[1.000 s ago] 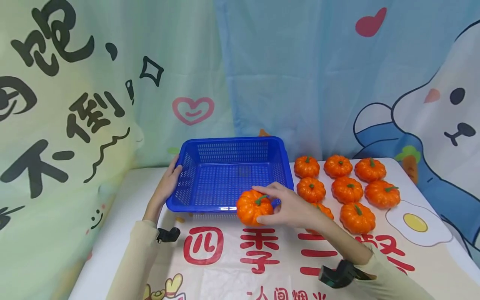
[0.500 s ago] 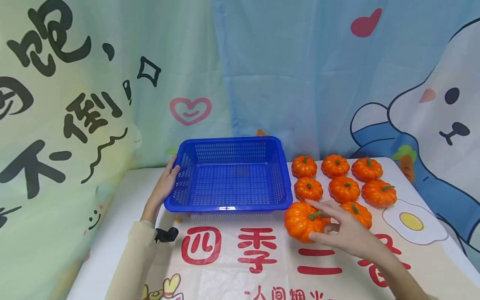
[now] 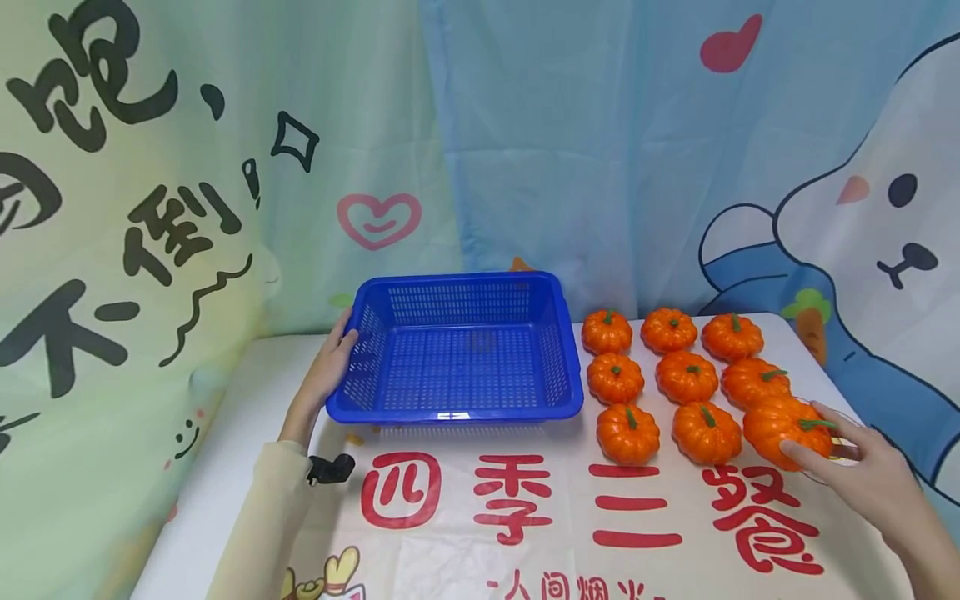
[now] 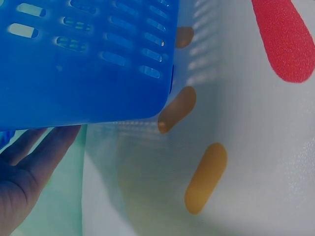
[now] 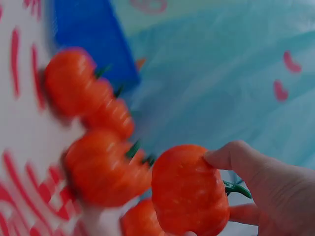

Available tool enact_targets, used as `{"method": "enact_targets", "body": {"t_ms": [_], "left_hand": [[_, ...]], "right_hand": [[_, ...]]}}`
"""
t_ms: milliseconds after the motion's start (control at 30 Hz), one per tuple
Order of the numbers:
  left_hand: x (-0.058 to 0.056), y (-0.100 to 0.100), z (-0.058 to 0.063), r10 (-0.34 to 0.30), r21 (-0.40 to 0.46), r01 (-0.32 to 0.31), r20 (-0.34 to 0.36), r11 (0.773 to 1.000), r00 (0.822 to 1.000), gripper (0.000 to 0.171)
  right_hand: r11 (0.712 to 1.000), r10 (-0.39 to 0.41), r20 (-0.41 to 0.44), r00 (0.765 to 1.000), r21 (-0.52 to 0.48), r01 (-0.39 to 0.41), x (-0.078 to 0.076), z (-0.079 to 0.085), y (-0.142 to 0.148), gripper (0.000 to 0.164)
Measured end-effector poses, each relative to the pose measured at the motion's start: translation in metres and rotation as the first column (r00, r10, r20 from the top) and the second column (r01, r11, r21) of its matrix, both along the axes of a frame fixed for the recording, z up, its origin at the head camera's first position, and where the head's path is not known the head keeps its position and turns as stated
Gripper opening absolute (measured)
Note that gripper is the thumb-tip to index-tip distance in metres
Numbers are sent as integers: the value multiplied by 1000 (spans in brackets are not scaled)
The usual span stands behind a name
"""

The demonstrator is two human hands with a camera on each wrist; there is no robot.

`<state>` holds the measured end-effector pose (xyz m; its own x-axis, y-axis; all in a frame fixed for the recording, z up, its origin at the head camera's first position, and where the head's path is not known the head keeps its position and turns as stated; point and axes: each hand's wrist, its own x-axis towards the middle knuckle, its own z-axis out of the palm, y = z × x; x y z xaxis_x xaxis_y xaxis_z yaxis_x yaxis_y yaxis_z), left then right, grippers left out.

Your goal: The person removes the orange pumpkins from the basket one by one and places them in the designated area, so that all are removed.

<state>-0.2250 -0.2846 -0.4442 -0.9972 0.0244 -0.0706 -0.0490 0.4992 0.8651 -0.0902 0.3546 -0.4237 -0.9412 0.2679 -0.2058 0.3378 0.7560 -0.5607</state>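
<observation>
In the head view, my right hand [image 3: 870, 467] grips a small orange toy pumpkin [image 3: 780, 429] with a green stem, at the right end of the front row. The right wrist view shows the thumb and fingers round this pumpkin [image 5: 189, 189]; whether it touches the table cannot be told. Several like pumpkins [image 3: 686, 377] stand in rows to its left and behind it. My left hand [image 3: 327, 367] lies against the left side of a blue plastic basket [image 3: 453, 415]. Its visible fingers [image 4: 54, 150] look fairly straight at the basket's rim; their tips are hidden.
The basket's slotted floor shows no contents. A printed cloth [image 3: 450, 550] with red characters covers much of the white table [image 3: 258, 392]. Behind the table hangs a patterned curtain [image 3: 540, 167], close to the basket and the back row of pumpkins.
My right hand has carried the pumpkin from the basket's front edge rightward, past the front row, to that row's right end. The left hand and basket have stayed in place.
</observation>
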Motion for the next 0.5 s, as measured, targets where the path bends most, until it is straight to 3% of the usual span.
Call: {"method": "enact_targets", "body": {"t_ms": [100, 233, 367, 500], "left_hand": [[-1, -2, -1, -3, 14, 3, 14, 1000, 1000, 58], [-1, -2, -1, 1, 17, -2, 14, 1000, 1000, 58], [1, -2, -2, 3, 6, -3, 1, 1000, 1000, 58], [1, 1, -2, -4, 4, 4, -11, 1000, 1000, 58]], "right_hand": [[1000, -12, 17, 1000, 21, 11, -2, -16, 14, 89], [999, 33, 67, 997, 1, -33, -9, -33, 25, 92], [994, 97, 140, 985, -58, -90, -14, -43, 32, 93], [991, 113, 156, 981, -84, -101, -12, -48, 36, 94]]}}
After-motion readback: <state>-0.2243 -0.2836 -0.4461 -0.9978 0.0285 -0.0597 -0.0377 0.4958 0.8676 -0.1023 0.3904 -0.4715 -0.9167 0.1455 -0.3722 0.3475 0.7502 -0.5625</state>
